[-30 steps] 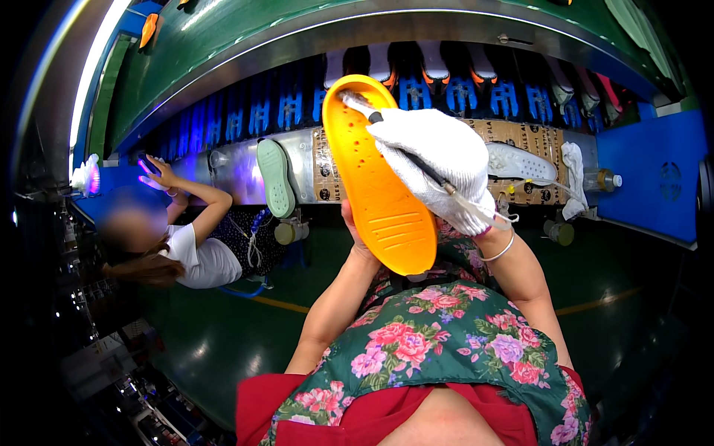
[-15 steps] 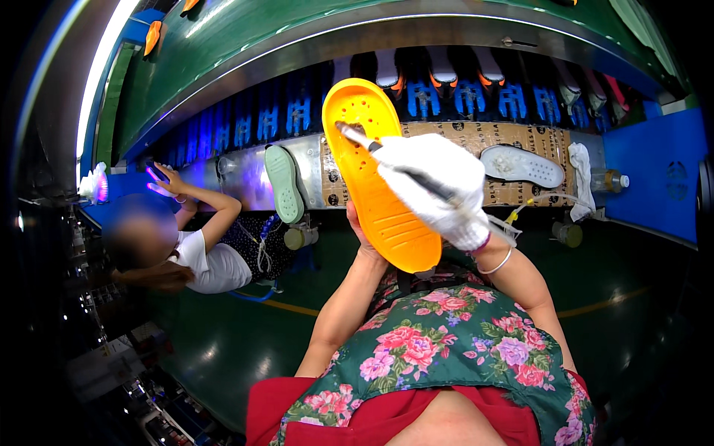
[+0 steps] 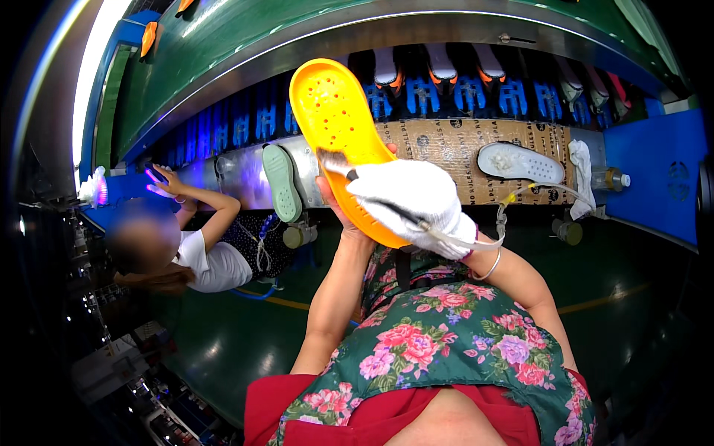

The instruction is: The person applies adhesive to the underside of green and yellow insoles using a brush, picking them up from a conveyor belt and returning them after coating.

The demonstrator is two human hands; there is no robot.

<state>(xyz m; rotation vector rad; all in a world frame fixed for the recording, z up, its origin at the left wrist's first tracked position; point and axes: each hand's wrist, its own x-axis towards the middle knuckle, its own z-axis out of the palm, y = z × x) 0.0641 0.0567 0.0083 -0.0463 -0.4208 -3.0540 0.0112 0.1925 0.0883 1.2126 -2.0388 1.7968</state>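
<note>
An orange-yellow shoe sole (image 3: 331,97), with small holes in its upper end, is held up in front of me at a slant. My bare left hand (image 3: 338,202) grips it from beneath and along its edge, fingers partly hidden behind it. My right hand (image 3: 413,195), in a white knitted glove, is closed around a brush (image 3: 332,157) fed by a clear hose. The dark bristles touch the sole around its middle. The glove covers part of the sole's lower end.
Ahead, a ledge partly covered with printed cardboard (image 3: 439,141) carries a pale green sole (image 3: 282,182), a white sole (image 3: 519,162) and a white cloth (image 3: 581,175). Behind it, several shoes sit toward blue holders (image 3: 469,97) under a green conveyor (image 3: 357,21). At left sits another person (image 3: 216,264).
The brush has moved from the sole's upper end down to its middle left edge. The sole has shifted up and left, and the gloved hand has come slightly nearer.
</note>
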